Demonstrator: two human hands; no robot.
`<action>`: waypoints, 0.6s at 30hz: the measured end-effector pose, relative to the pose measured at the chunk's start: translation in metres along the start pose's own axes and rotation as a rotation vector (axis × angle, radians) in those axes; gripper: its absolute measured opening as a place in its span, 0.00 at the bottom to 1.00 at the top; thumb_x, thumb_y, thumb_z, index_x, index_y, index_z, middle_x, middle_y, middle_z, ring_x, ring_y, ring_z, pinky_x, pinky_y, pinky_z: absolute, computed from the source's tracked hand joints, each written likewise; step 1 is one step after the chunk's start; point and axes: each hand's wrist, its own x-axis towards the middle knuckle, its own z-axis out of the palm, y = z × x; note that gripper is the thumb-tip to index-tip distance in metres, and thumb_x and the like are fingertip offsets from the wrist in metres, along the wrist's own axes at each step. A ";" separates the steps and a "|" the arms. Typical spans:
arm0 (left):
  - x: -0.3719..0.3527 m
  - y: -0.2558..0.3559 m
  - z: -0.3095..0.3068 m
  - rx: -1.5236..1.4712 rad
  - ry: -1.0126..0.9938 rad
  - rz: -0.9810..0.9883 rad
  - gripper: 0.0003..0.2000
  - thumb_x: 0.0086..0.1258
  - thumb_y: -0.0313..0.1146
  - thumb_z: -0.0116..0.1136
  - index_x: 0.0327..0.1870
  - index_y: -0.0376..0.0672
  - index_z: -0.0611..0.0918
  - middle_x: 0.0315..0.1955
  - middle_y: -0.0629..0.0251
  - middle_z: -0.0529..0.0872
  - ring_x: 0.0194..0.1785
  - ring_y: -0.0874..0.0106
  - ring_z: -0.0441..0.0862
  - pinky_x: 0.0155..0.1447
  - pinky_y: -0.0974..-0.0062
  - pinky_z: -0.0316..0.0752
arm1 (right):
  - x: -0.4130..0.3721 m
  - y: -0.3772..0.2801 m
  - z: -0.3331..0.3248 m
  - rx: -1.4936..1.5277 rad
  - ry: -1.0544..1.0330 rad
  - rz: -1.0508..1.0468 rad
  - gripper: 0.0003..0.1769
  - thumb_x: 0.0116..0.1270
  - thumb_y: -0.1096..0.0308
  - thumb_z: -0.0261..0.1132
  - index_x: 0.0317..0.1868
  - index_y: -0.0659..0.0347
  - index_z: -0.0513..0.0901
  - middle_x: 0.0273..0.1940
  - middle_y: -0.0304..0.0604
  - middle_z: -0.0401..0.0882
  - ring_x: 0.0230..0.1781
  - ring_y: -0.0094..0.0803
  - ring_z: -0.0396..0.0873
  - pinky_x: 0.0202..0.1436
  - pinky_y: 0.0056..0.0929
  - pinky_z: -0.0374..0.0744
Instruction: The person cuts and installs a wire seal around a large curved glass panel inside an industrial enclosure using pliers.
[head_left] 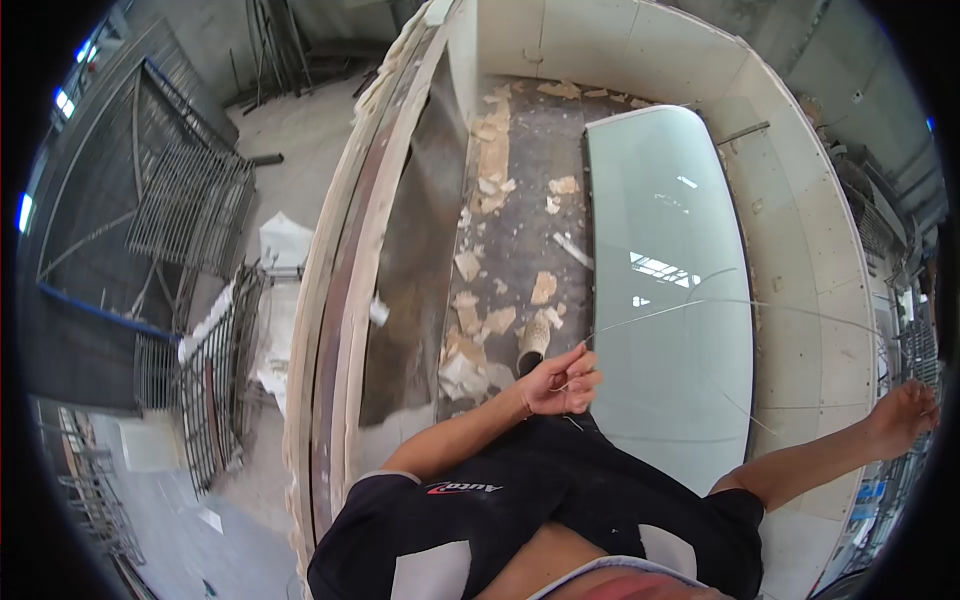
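The left hand [562, 380] is pinched shut on a thin pale wire [680, 310] running rightward across the long pale-green glass sheet [670, 200] toward the outstretched right hand [905, 410], whose grip I cannot tell.

A thin, pale wire [740, 299] is held up in the air. One end is pinched in the left hand [562, 380]. From there it is stretched in a soft bend over the near end of the glass sheet [660, 200], from its left edge past its right edge, toward the right hand [905, 410]. The hold there cannot be made out.
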 end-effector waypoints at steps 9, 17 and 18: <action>0.142 0.302 0.066 0.239 -0.059 0.033 0.23 0.80 0.50 0.28 0.26 0.47 0.65 0.22 0.66 0.70 0.13 0.75 0.70 0.18 0.81 0.74 | 0.207 0.260 -0.122 -0.117 0.098 0.125 0.13 0.74 0.67 0.46 0.31 0.61 0.70 0.27 0.44 0.68 0.32 0.34 0.70 0.38 0.36 0.66; 0.215 0.532 0.022 1.089 0.075 -0.337 0.20 0.77 0.46 0.45 0.27 0.40 0.74 0.20 0.70 0.73 0.22 0.83 0.66 0.27 0.83 0.65 | 0.267 0.551 -0.041 -0.413 0.171 0.072 0.11 0.66 0.62 0.63 0.29 0.52 0.71 0.14 0.30 0.58 0.15 0.25 0.62 0.24 0.23 0.66; 0.225 0.562 0.017 1.164 0.050 -0.362 0.20 0.78 0.45 0.46 0.28 0.39 0.75 0.18 0.71 0.72 0.22 0.83 0.65 0.29 0.82 0.65 | 0.280 0.584 -0.039 -0.444 0.214 0.056 0.12 0.67 0.63 0.61 0.26 0.52 0.71 0.15 0.29 0.61 0.16 0.25 0.64 0.25 0.23 0.67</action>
